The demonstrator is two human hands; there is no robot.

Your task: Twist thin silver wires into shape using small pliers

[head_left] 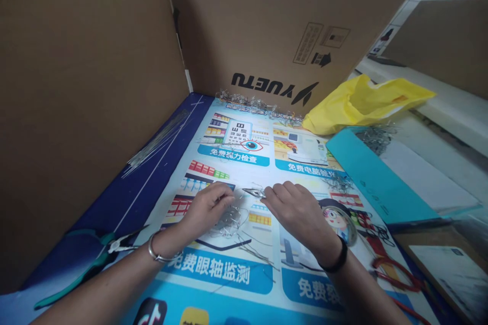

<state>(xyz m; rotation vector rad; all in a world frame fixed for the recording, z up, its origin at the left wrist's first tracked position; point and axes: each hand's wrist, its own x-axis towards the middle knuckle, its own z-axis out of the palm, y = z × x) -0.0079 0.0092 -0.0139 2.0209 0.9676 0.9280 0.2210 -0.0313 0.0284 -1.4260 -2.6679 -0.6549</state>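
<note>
- The right hand (293, 208) is closed around pliers (253, 193), their tips pointing at the left hand (213, 208), whose fingertips are pinched together; whether a wire sits between them I cannot tell. With both so near, a slip of the tips could nip or jab a finger.
- The cardboard wall (263, 25) stands along the counter's far edge; a bump could tip it onto the wire scraps (259, 101) at its foot.
- Green-handled pliers (101, 259) lie toward the counter's near left corner, just beside the left forearm; a sweep of that arm could shove them off, or catch skin on the tips.
- Straight wires (156, 144) lie loose near the left edge, so a knock could scatter them.
- The wire tangle (231, 221) sits mid-counter, below the left hand; loose ends could prick the palm, or snag the bracelet (154, 249) and drag the pile along.
</note>
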